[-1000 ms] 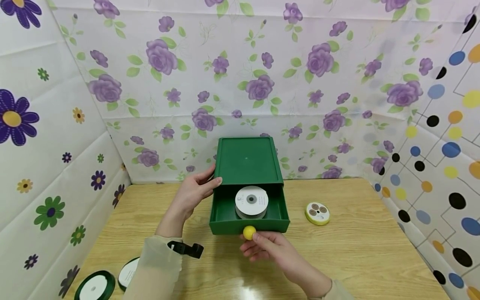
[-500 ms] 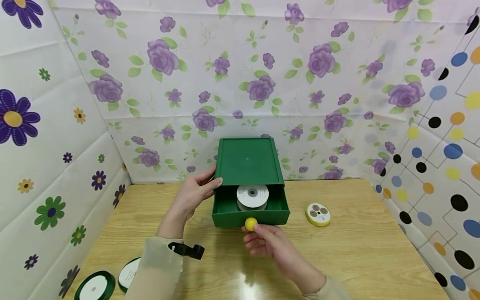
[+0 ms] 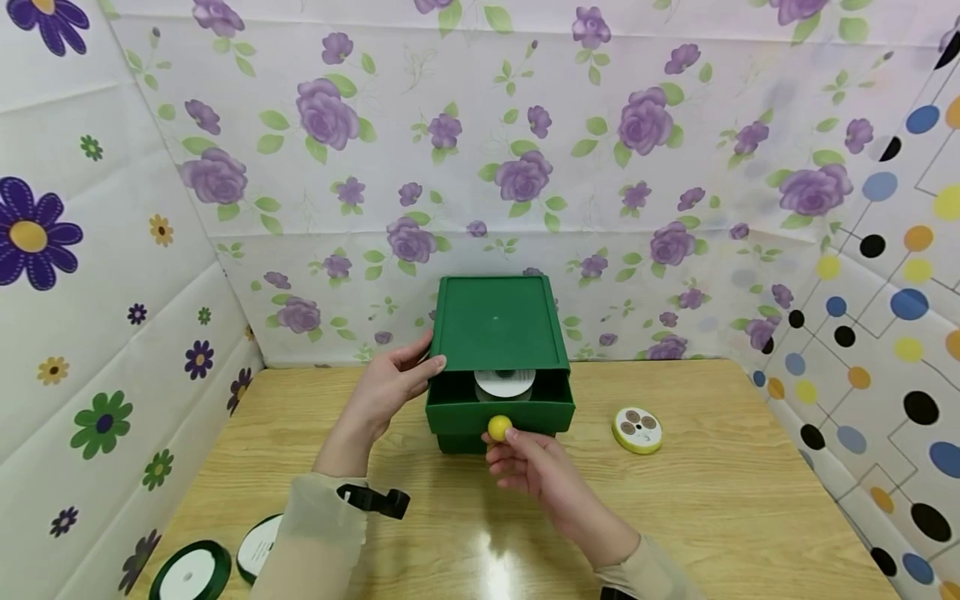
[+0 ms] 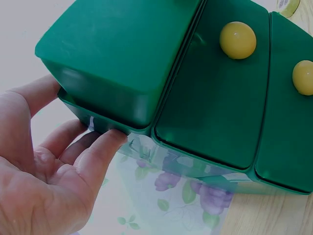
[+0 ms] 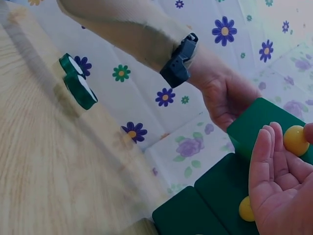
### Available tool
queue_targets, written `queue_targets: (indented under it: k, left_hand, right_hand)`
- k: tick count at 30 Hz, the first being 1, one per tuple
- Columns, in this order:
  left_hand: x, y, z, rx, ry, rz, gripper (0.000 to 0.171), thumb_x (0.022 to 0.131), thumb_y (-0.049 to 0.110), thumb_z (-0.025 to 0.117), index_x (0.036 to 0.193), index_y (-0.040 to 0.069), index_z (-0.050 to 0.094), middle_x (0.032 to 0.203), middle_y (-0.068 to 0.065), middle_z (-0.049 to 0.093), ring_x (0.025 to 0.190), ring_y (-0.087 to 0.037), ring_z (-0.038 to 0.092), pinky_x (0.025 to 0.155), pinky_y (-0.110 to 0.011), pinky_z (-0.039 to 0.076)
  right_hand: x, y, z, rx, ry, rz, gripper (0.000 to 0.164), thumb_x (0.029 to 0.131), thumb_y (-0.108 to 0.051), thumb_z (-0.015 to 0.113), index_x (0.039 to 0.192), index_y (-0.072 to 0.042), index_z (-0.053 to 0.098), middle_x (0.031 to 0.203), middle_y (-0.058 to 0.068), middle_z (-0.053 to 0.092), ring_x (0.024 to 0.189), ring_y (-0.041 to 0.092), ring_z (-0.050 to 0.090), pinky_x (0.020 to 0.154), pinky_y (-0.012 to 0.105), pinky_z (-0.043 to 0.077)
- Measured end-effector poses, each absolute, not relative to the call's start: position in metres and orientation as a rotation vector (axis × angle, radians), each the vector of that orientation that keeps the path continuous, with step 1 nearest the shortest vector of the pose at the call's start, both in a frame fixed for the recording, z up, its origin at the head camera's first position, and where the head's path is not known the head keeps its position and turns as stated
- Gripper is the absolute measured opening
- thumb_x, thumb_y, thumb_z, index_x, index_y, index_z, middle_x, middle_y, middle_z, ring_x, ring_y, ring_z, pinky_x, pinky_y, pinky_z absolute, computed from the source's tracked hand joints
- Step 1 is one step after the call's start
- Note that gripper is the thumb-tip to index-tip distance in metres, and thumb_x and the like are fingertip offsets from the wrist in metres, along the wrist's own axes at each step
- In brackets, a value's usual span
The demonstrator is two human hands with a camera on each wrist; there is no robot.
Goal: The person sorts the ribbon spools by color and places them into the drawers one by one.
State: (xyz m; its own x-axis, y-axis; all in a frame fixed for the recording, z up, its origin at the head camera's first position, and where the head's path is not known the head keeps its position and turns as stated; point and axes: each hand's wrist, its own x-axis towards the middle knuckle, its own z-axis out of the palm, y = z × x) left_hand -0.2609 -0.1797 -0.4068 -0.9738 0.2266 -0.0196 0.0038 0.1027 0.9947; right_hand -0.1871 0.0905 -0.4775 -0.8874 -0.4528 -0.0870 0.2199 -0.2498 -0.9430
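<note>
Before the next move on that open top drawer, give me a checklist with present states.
1. Right hand on the yellow knob: ok, pinching it.
2. Left hand on the green cabinet: ok, at its left side.
3. White-topped spool inside the top drawer: ok, lying flat.
4. Spool clear of the cabinet's top edge: cannot tell, the top hides part of it.
5. Top drawer closed: not ok, it juts out.
6. Lower drawers closed: ok.

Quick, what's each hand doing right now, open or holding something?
Left hand: closed, gripping the side of the boxy green plastic drawer cabinet.
Right hand: closed, pinching the round glossy yellow knob of the green top drawer.
</note>
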Motion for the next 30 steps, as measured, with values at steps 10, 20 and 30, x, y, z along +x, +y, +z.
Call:
queue_targets:
  k: [10,20,30]
  left_hand:
    - [-0.261,-0.18,-0.407,0.23,2.172,2.0,0.072,0.106,0.031,0.072,0.167,0.016,0.038,0.174,-0.009,0.03,0.154,-0.033,0.039,0.12,-0.053,0.04]
    - [-0.26,-0.179,-0.406,0.223,2.158,2.012,0.071,0.107,0.029,0.072,0.167,0.016,0.037,0.174,-0.009,0.029,0.156,-0.033,0.036,0.12,-0.054,0.039]
    - [-0.26,-0.178,-0.404,0.193,2.141,2.022,0.071,0.106,0.029,0.072,0.167,0.016,0.038,0.174,-0.008,0.03,0.156,-0.032,0.036,0.121,-0.054,0.038]
  right_hand:
    - [-0.2,0.087,-0.473,-0.222,1.602,-2.196,0.065,0.11,-0.045,0.061,0.141,0.012,0.06,0.103,0.001,0.074,0.094,0.012,0.07,0.082,0.025,0.061]
    - [-0.209,0.086,-0.474,-0.217,1.607,-2.213,0.063,0.112,-0.045,0.058,0.139,0.011,0.062,0.105,0.0,0.074,0.095,0.012,0.07,0.079,0.022,0.06]
    - [-0.215,0.086,-0.473,-0.225,1.569,-2.232,0.064,0.111,-0.044,0.06,0.142,0.012,0.06,0.11,0.003,0.075,0.1,0.015,0.072,0.09,0.029,0.062]
